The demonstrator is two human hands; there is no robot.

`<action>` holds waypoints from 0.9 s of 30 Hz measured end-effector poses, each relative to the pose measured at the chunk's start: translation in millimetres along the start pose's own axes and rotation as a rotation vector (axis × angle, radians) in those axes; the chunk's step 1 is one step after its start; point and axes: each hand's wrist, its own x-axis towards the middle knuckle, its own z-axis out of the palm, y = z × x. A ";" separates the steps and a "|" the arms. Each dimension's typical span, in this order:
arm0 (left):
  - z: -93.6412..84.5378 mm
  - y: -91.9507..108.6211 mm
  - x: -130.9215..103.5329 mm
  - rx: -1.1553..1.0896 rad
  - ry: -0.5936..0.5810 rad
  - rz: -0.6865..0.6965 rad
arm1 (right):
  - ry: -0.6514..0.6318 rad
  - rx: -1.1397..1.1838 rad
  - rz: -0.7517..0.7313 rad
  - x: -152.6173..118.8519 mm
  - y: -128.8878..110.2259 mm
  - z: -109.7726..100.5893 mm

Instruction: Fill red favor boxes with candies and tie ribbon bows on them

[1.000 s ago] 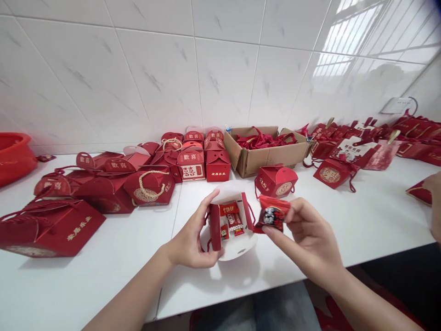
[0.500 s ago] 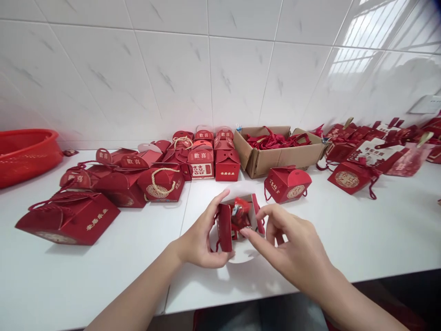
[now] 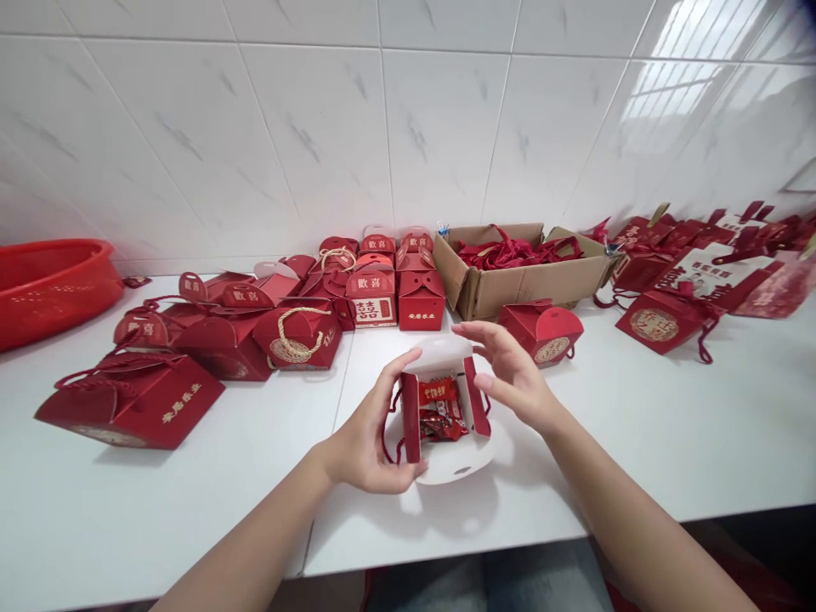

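Observation:
An opened red gift box (image 3: 411, 418) stands on the white table near its front edge, its white-lined flaps spread outward. Several red-wrapped candies (image 3: 441, 412) lie inside it. My left hand (image 3: 376, 433) grips the box's left side, thumb at the near corner and fingers at the far one, beside a dark red cord. At the right far corner, my right hand (image 3: 510, 374) has its fingers stretched apart around the upper right flap and holds nothing. Just behind that hand sits a closed red box (image 3: 548, 331), partly covered by it.
Closed red gift boxes (image 3: 223, 340) are grouped at the left and centre back. A cardboard box (image 3: 529, 285) of red ribbons stands against the tiled wall. More red boxes and bags (image 3: 707, 263) fill the right back. A red plastic basin (image 3: 57, 293) is far left.
My right hand has moved up and away from the box opening, its fingers spreading. The candy now rests inside with the others, and the far and near flaps show more fully.

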 end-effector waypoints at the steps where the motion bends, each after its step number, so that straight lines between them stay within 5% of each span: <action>1: 0.2 -0.1 0.8 -0.003 0.010 0.016 | -0.024 0.007 0.005 -2.4 1.2 1.8; 6: 0.5 -1.2 3.6 -0.044 0.029 0.041 | -0.125 -0.047 0.089 -12.9 -4.8 5.3; 14: 1.1 -3.6 -0.9 0.043 0.034 0.006 | -0.100 -0.007 0.106 -17.2 1.1 6.7; 17: 1.0 -2.7 -2.2 0.080 0.029 0.039 | 0.019 -0.076 -0.009 -17.4 -1.4 5.7; 20: 1.1 -0.3 -1.8 0.127 0.026 0.079 | 0.147 -0.319 -0.308 -15.7 -23.8 3.7; 23: 1.7 3.0 0.1 0.189 0.024 0.100 | -0.156 -0.608 -0.552 -11.2 -60.9 8.9; 27: 3.7 6.4 3.3 0.208 0.057 0.116 | -0.550 -1.052 -0.409 -2.2 -91.2 30.5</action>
